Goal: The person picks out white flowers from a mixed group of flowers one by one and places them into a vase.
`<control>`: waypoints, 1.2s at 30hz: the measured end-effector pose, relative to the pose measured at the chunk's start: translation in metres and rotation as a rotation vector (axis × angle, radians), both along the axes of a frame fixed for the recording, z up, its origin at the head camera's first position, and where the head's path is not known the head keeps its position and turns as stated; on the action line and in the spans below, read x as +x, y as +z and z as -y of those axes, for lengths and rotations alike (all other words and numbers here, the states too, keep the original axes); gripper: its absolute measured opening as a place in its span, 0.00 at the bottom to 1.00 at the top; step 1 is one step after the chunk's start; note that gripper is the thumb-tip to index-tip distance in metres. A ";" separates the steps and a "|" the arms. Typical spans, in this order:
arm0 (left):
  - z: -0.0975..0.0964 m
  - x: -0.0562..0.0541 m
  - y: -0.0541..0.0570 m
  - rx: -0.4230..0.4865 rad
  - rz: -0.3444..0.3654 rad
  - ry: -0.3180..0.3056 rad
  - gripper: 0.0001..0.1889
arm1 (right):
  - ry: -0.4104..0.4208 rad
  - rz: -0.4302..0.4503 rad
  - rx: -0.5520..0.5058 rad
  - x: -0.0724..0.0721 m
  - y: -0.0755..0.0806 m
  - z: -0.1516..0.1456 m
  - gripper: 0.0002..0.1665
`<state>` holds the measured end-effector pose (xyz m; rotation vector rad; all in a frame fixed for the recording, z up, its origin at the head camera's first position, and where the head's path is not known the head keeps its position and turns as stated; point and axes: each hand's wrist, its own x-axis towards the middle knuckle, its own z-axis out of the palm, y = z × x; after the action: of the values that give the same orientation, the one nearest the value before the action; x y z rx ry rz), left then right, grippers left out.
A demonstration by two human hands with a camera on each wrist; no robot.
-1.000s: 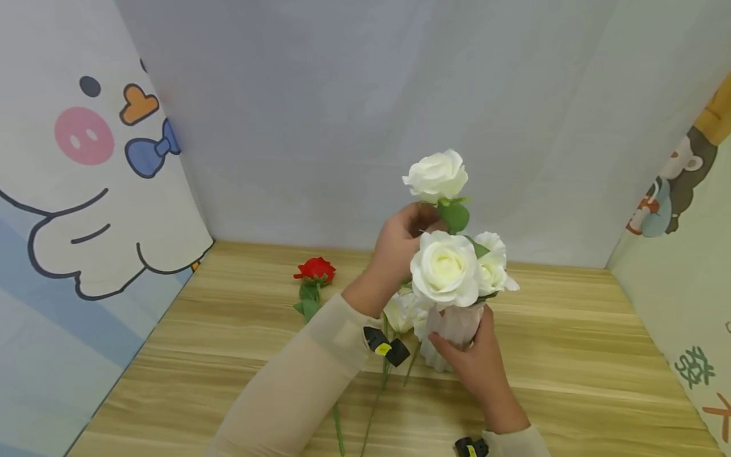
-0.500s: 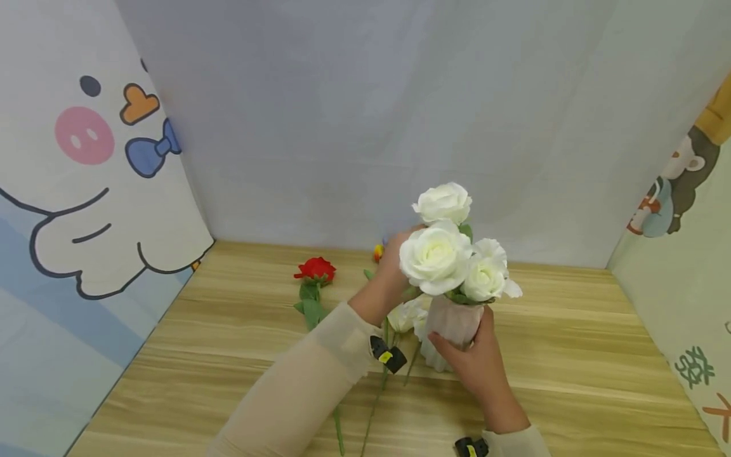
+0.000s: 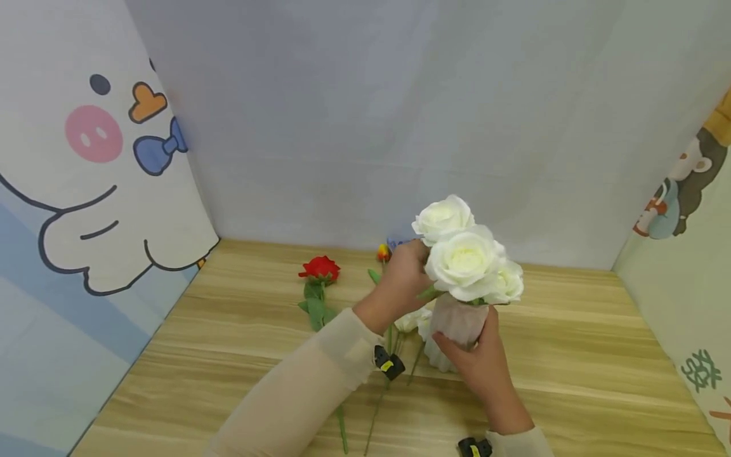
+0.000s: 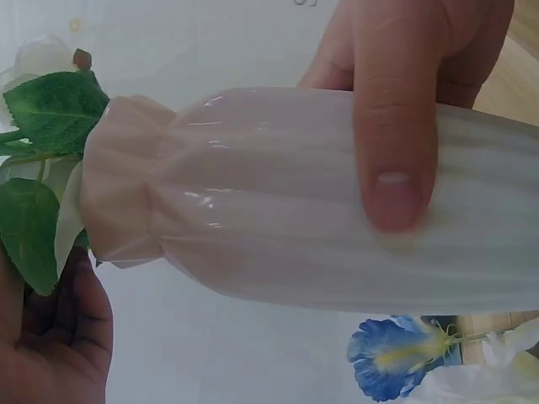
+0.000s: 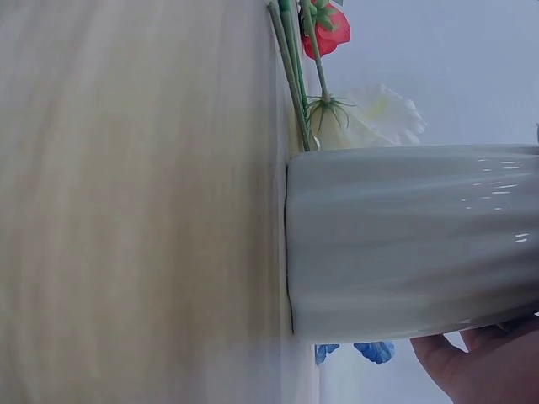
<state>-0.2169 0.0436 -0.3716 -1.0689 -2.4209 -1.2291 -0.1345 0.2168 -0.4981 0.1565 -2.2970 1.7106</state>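
Observation:
A pale, ribbed vase (image 3: 459, 320) stands upright on the table, with white roses (image 3: 465, 261) bunched at its mouth. My right hand (image 3: 485, 365) grips the vase's side, its thumb across the front in the left wrist view. My left hand (image 3: 402, 279) is at the left of the blossoms, fingers curled at the stem of the upper white rose (image 3: 444, 219); the fingertips are partly hidden behind petals. In the left wrist view that left hand (image 4: 67, 337) sits beside the green leaves (image 4: 55, 114) at the vase's frilled rim (image 4: 126, 181).
On the wooden table (image 3: 228, 355), a red rose (image 3: 322, 269) lies left of the vase. A red-and-yellow bud (image 3: 383, 252) and a blue flower (image 4: 396, 353) lie behind. More white flowers (image 3: 410, 320) and several loose stems are beside the vase. Cloth walls enclose the table.
My left hand has lowered the upper white rose, so its stem sits deeper in the vase. The front rose has shifted right. My right hand keeps its grip on the vase.

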 end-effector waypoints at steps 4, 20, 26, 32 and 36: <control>-0.003 0.000 -0.003 0.110 0.105 -0.006 0.10 | 0.000 -0.022 0.001 -0.001 -0.001 0.000 0.53; 0.010 0.001 -0.015 0.280 0.254 -0.037 0.12 | -0.004 0.000 0.007 -0.003 0.001 -0.002 0.51; 0.025 0.005 -0.029 0.327 0.256 0.016 0.10 | -0.007 0.006 -0.009 -0.003 -0.001 -0.001 0.51; 0.037 0.020 -0.045 0.333 0.220 0.065 0.09 | 0.014 -0.001 -0.019 -0.004 -0.003 -0.001 0.52; 0.041 0.032 -0.057 0.352 0.250 0.125 0.08 | 0.002 0.006 -0.022 -0.004 -0.003 -0.002 0.53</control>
<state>-0.1849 0.0021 -0.4284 -0.6884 -2.2732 -1.7481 -0.1384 0.2190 -0.5014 0.1499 -2.2822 1.7391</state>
